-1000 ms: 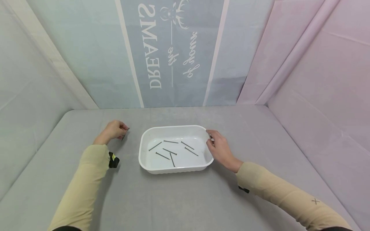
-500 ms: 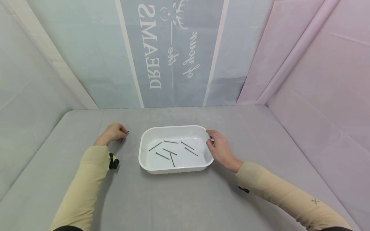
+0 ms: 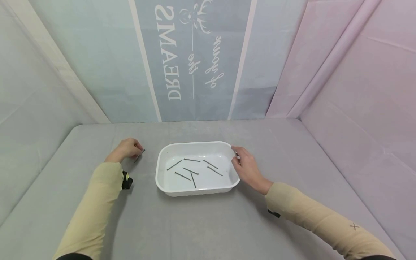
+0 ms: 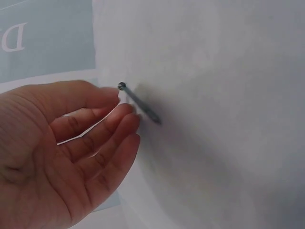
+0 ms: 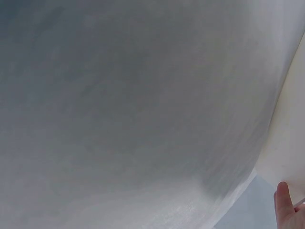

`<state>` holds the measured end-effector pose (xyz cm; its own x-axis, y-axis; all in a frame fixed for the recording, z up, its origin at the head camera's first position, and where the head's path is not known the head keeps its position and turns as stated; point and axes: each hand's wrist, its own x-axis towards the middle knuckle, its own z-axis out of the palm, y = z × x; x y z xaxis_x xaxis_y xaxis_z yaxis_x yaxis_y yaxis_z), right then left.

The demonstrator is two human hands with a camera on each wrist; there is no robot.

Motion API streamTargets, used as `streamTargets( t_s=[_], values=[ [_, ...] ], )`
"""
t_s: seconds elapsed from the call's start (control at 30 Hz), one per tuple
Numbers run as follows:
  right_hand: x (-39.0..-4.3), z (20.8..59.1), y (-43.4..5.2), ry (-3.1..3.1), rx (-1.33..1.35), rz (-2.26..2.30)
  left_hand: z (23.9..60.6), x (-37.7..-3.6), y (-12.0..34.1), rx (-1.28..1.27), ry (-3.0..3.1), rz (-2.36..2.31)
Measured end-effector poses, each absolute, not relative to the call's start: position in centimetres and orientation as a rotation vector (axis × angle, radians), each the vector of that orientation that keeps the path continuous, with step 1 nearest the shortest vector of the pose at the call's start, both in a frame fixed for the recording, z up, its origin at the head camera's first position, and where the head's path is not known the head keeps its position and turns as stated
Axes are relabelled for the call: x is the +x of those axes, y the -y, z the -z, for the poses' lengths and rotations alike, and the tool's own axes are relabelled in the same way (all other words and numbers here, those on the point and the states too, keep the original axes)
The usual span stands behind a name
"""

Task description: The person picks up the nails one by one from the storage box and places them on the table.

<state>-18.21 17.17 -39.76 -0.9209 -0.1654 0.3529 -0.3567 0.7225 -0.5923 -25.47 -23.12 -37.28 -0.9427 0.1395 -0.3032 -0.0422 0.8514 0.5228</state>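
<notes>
Nearest, two beige sleeves (image 3: pixel 94 202) reaching forward over the grey bench (image 3: pixel 201 224). Left hand (image 3: pixel 125 149) resting on the bench left of the tray, fingers loosely curved, thumb and fingertip pinching the head of a nail (image 3: pixel 140 155). Right hand (image 3: pixel 247 169) at the right rim of the white tray (image 3: pixel 162 180), fingers curled against the rim; a small dark thing at the fingertips, too small to name; whether gripping or only touching, cannot tell.

The nail: thin, dark grey metal, small round head, slanting from the fingers down to the bench. Clear only in the left wrist view: nail (image 4: pixel 139 102) head at the thumb tip, left hand (image 4: pixel 66 152) half open, palm showing. Right wrist view: only blurred white tray wall and one fingertip (image 5: pixel 285 205) at the corner.

Inside the tray, six nails (image 3: pixel 191 169) lying flat, scattered, two crossing. Count: one tray, seven nails, one held.

Farthest, a pale blue backdrop (image 3: pixel 191 54) with printed lettering, pink sheeting (image 3: pixel 357 72) on the right.
</notes>
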Motion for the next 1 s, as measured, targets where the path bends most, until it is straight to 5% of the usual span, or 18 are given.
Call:
streamTargets(
  t_s=[1.0],
  values=[
    [-18.2,39.7,-17.2,2.655,0.418,-0.975,34.2,-26.1,20.9,0.306,-3.094,-0.408]
  ],
)
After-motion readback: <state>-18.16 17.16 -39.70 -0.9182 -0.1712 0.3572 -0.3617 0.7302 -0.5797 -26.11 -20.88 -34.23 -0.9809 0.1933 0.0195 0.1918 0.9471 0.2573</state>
